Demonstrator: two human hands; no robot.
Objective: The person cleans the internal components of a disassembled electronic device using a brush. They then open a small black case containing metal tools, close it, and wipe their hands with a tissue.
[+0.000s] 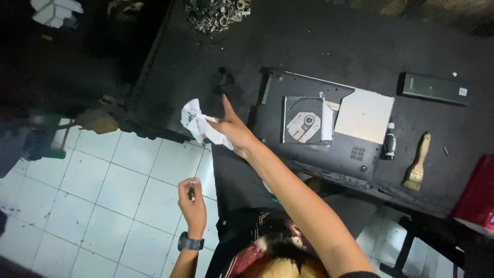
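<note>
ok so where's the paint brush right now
In the head view, the paint brush lies on the dark table at the right, just right of the small screwdriver beside the opened laptop.

A dark workbench (pixel 329 41) carries everything. Just right of the right hand (pixel 231 128) lies an overturned laptop (pixel 314 128) with its optical drive (pixel 303 121) exposed. Further right of it lie a small screwdriver (pixel 389 141), a paintbrush (pixel 418 162), a black rectangular battery pack (pixel 435 88) and a red box (pixel 476 198). Beyond the hand, at the far edge, sits a heap of metal parts (pixel 218 13). White floor tiles (pixel 103 195) lie under the left hand (pixel 193 201).
</note>
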